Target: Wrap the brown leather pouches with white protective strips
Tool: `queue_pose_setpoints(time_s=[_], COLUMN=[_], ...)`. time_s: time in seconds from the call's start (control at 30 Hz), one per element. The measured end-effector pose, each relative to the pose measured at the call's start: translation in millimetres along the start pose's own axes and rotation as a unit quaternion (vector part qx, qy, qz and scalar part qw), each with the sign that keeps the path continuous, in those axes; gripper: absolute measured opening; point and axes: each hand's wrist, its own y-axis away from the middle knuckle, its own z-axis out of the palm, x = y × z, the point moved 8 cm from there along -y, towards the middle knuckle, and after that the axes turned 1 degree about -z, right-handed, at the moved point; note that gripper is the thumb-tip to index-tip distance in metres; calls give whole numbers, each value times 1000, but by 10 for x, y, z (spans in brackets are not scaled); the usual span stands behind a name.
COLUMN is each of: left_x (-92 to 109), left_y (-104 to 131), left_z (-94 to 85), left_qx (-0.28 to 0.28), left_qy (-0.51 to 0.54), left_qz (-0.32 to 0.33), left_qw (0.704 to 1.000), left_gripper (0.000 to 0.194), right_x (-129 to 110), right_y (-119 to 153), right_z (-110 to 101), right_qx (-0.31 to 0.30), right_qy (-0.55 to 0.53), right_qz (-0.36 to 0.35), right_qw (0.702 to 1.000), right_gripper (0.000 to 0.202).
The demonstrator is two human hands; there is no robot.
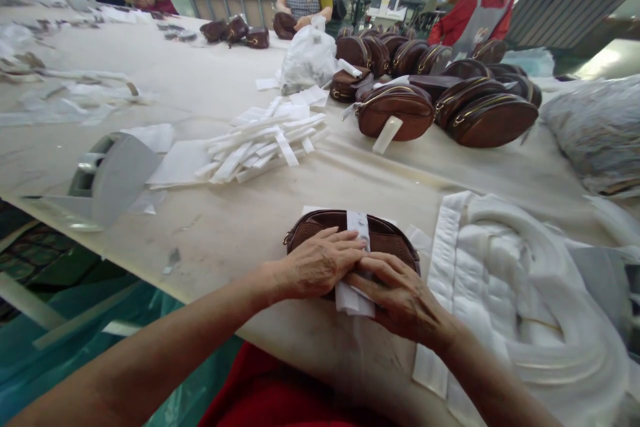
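Observation:
A dark brown zippered bag (309, 227) lies on the table in front of me, with a white paper strip (357, 221) wrapped across its middle. My left hand (320, 262) rests on the bag, its fingers stretched flat toward the strip. On the right part of the bag is my right hand (405, 297), its fingers apart and lightly bent over the strip, touching my left fingertips. The strip's lower end sticks out below my hands. Both hands cover the bag's centre and much of its front.
To the right lies a bundle of white foam strips (467, 260). A tape dispenser (117, 180) stands left, near a pile of white paper strips (270, 140). Several brown bags (493, 121) and a white plastic bag (307, 57) sit farther back. Co-workers stand behind the table.

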Motion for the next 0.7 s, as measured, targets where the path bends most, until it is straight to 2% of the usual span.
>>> queue_pose_setpoints(time_s=[0.1, 0.27, 0.4, 0.5, 0.63, 0.7], left_x=[9, 32, 50, 59, 70, 76], left_y=[51, 87, 123, 140, 149, 153], left_z=[14, 0, -4, 5, 9, 10], left_qx=[-5, 32, 51, 57, 69, 74], left_qy=[-12, -12, -9, -19, -33, -36], left_qz=[15, 36, 50, 57, 64, 68], left_qw=[1000, 999, 997, 997, 995, 994], left_gripper=[35, 35, 40, 48, 54, 56], right_x=[-43, -126, -198, -262, -375, -404], right_y=[35, 84, 179, 322, 613, 731], right_z=[2, -37, -32, -7, -90, -53], right_qx=[13, 63, 89, 101, 197, 206], right_qy=[5, 41, 56, 42, 81, 87], right_qz=[-13, -11, 6, 31, 99, 141], right_qw=[1000, 997, 994, 994, 972, 965], right_gripper=[31, 20, 26, 33, 37, 33])
